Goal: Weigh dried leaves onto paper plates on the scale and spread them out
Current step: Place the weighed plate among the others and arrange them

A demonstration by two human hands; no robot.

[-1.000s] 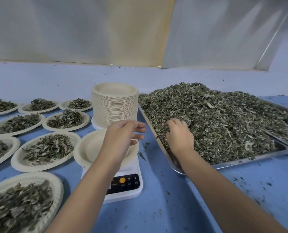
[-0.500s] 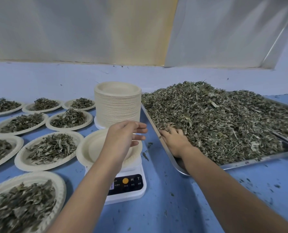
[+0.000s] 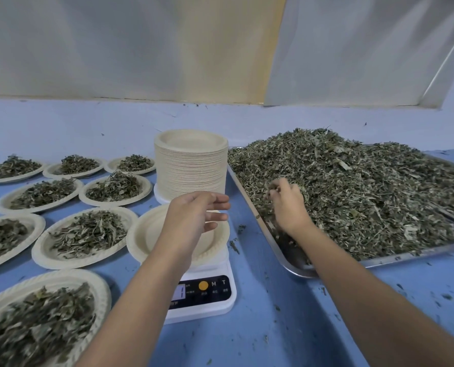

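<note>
An empty paper plate (image 3: pixel 144 234) sits on the white digital scale (image 3: pixel 207 295) in the middle of the blue table. My left hand (image 3: pixel 194 218) hovers over the plate with fingers straight and relaxed, holding nothing. To the right, a metal tray (image 3: pixel 406 254) holds a big heap of dried leaves (image 3: pixel 366 186). My right hand (image 3: pixel 289 205) is in the near-left part of the heap, fingers curled round a clump of dried leaves and lifted a little above the pile.
A tall stack of empty paper plates (image 3: pixel 191 168) stands just behind the scale. Several filled plates of leaves (image 3: pixel 88 234) cover the table to the left. Leaf crumbs lie scattered on the blue surface at the right front. A pale wall runs along the back.
My right hand dug into the leaves near the tray's edge, then closed on a clump and rose with it. My left hand stayed hovering over the plate.
</note>
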